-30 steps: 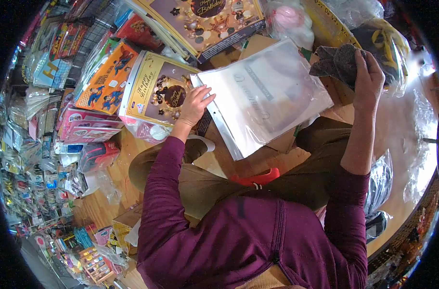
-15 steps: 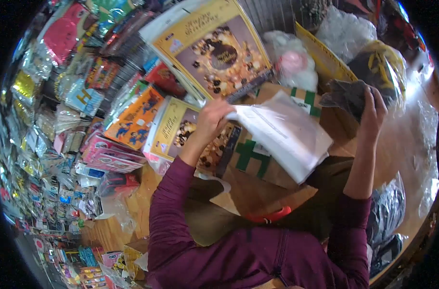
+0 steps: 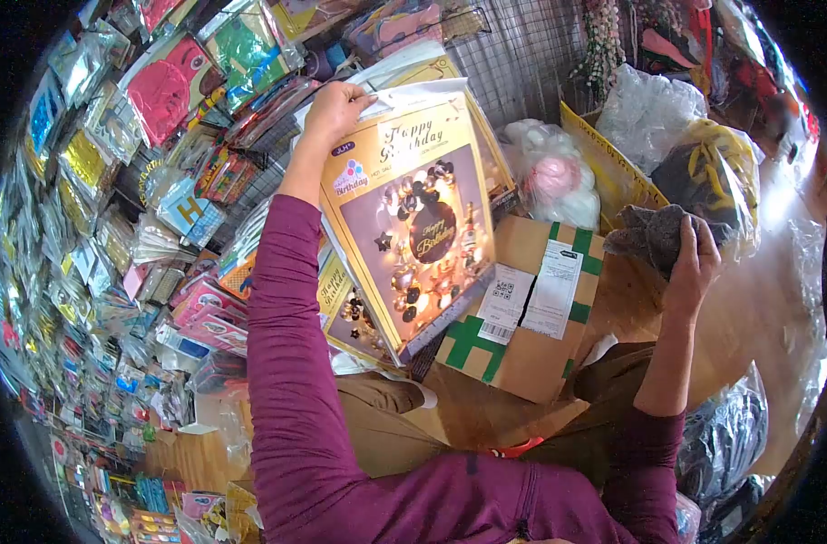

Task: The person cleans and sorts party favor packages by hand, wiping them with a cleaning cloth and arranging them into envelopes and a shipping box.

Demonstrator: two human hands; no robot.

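My left hand [image 3: 339,111] grips the top edge of a Happy Birthday packet [image 3: 413,227], which hangs upright with its printed front towards me. Behind and below it, part of another birthday packet [image 3: 348,313] shows. My right hand [image 3: 695,258] is closed on a dark grey cloth [image 3: 654,238], crumpled and held out at the right. Between my hands a cardboard box [image 3: 549,358] with green tape and white labels [image 3: 551,290] lies near my legs.
Many plastic-wrapped packets [image 3: 96,263] cover the left side. A wire rack [image 3: 522,63] stands at the back. Bags with white and pink contents [image 3: 555,177], a yellow-edged box [image 3: 604,159] and dark plastic-wrapped items [image 3: 726,431] are towards the right.
My left hand has moved up and left and now holds the birthday packet. The white sheet it held over the box is gone from there, baring the labels. My right hand still grips the cloth, slightly lower.
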